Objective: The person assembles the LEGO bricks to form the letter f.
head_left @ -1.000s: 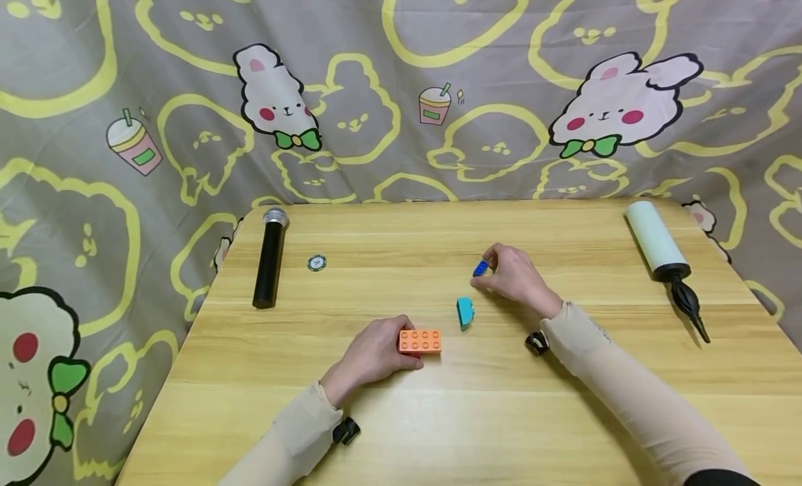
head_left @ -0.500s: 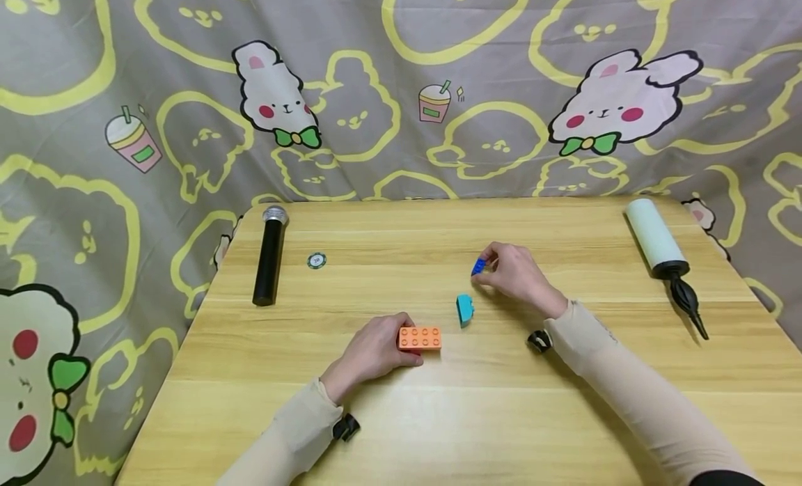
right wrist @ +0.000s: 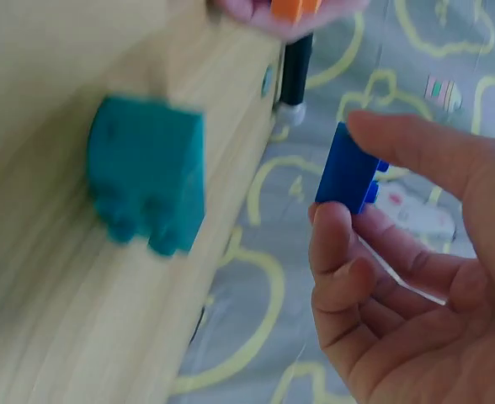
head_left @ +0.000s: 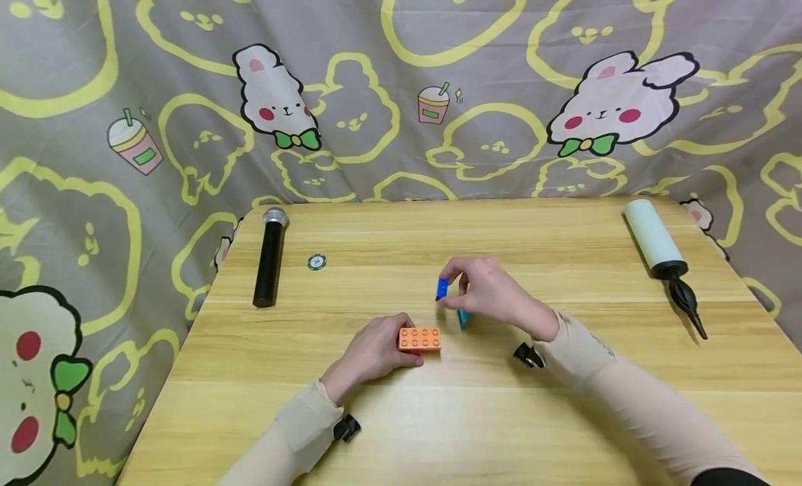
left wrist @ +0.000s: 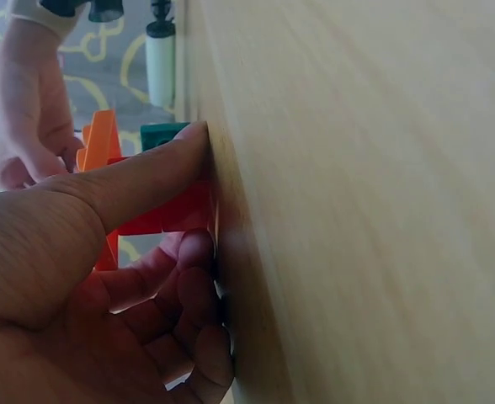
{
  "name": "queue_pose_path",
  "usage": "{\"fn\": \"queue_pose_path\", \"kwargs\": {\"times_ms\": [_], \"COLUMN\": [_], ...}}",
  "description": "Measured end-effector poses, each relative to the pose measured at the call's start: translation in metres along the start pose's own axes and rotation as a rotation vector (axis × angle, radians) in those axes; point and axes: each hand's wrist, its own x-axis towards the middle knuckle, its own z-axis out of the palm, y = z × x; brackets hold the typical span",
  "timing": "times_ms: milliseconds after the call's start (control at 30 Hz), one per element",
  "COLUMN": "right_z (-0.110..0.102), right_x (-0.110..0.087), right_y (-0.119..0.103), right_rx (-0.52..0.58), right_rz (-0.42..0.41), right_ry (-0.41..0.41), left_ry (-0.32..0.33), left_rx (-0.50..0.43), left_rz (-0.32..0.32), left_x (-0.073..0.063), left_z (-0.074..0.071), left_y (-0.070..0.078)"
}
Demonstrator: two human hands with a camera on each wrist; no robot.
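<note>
My left hand (head_left: 371,348) grips a small stack low on the wooden table. An orange toy brick (head_left: 420,338) with several studs forms its top, and a red brick (left wrist: 184,212) under it lies between thumb and fingers in the left wrist view. Between the thumb and fingertips of my right hand (head_left: 491,291) a small blue brick (right wrist: 347,172) is pinched, held up off the table with its studs toward the palm. A teal brick (right wrist: 146,172) with a curved side lies on the table, partly covered by the right hand in the head view.
On the left, a black microphone (head_left: 269,260) lies beside a round poker chip (head_left: 317,262). A pale hand pump (head_left: 654,239) with a black nozzle lies at the right. A patterned curtain (head_left: 351,124) hangs behind the table (head_left: 388,228).
My right hand has carried the blue brick left and nearer to me, now over the teal brick's spot. The left hand and its orange-topped stack have stayed in place.
</note>
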Motion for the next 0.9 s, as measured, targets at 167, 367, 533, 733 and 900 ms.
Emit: {"fn": "queue_pose_path", "kwargs": {"times_ms": [167, 367, 533, 733, 900], "right_z": [0.013, 0.027, 0.033, 0.037, 0.038], "right_x": [-0.005, -0.008, -0.009, -0.009, -0.009], "right_y": [-0.018, -0.03, -0.031, -0.034, -0.037], "right_rx": [0.038, 0.078, 0.087, 0.068, 0.034], "right_rz": [-0.076, -0.162, -0.189, -0.207, -0.227], "right_ry": [-0.08, -0.13, -0.148, -0.14, -0.127], "left_ry": [0.009, 0.019, 0.023, 0.032, 0.028], "left_rx": [-0.004, -0.013, -0.021, -0.025, -0.03], "left_rz": [0.016, 0.042, 0.048, 0.058, 0.055], "left_x": [0.0, 0.0, 0.0, 0.0, 0.0], "left_z": [0.0, 0.0, 0.0, 0.0, 0.0], "left_y": [-0.002, -0.003, -0.003, -0.004, -0.004]}}
